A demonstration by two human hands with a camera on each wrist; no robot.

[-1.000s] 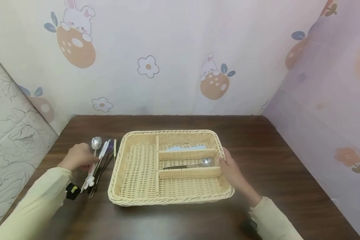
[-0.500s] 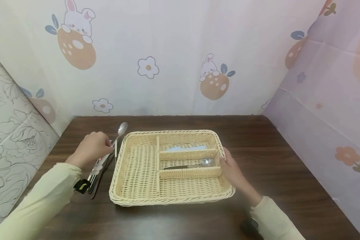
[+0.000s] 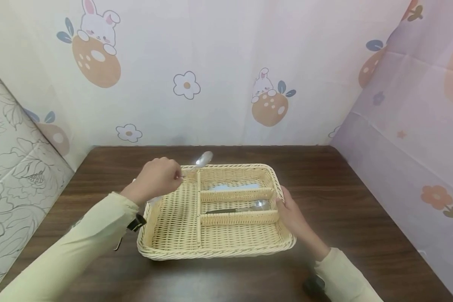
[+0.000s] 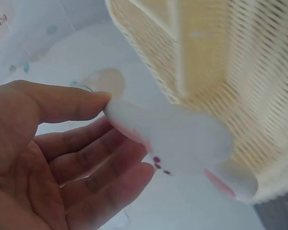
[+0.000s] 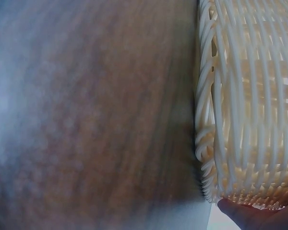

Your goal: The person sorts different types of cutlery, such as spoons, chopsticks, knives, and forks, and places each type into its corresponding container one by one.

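Note:
My left hand (image 3: 156, 178) pinches a spoon (image 3: 204, 159) over the back left part of a cream wicker basket (image 3: 215, 252), its metal bowl pointing right and away. In the left wrist view, thumb and fingers hold the spoon's white rabbit-shaped handle end (image 4: 187, 139), which has pink ears. My right hand (image 3: 292, 216) grips the basket's right side; in the right wrist view a finger (image 5: 245, 214) lies at its rim. A dark-handled spoon (image 3: 260, 204) lies in the middle right compartment. The back right compartment holds a pale bluish-white item (image 3: 234, 186), partly hidden by a divider.
The basket stands on a dark wooden table (image 3: 324, 176). Left of it, my forearm hides most of the loose cutlery; one handle end (image 3: 118, 244) shows. A patterned curtain (image 3: 219, 113) hangs behind the table and along its right side.
My left hand has picked up the rabbit-handled spoon from the cutlery at the left and carried it right, over the basket. My right hand stays on the basket's right side.

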